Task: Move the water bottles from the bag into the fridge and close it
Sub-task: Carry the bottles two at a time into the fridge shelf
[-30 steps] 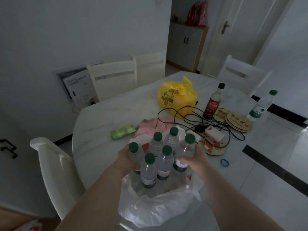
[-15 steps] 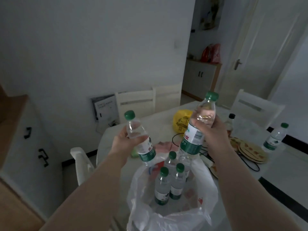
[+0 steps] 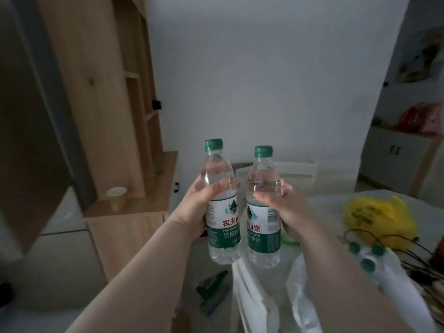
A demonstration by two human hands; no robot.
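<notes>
1. So far, two water bottles are out of the bag. The left grip (image 3: 197,210) curls round the left bottle (image 3: 222,222) at its shoulder. The right grip (image 3: 288,212) wraps the right bottle (image 3: 264,224) the same way. Both bottles are upright, side by side, and held in the air clear of the counter (image 3: 331,205).
2. Neither bottle has reached the fridge, as I judge it. I cannot tell which piece of furniture the fridge is, so I cannot say how its door stands.
3. At least three green caps (image 3: 367,264) show inside the white bag (image 3: 394,277), which slumps on the counter at lower right. Those bottles have to be carried over, and then the door closed.
4. The bottles are clear, thin plastic with round bodies and ribbed bases. They have ridged green screw caps and glossy white-and-green wrap labels. The walls probably give a little under a squeeze.
5. The bag is thin, crinkled, translucent film with no shape of its own. Behind it sits a yellow bag (image 3: 379,219) of similar film. The wooden shelving (image 3: 108,92) at left looks matte, flat and grained.
</notes>
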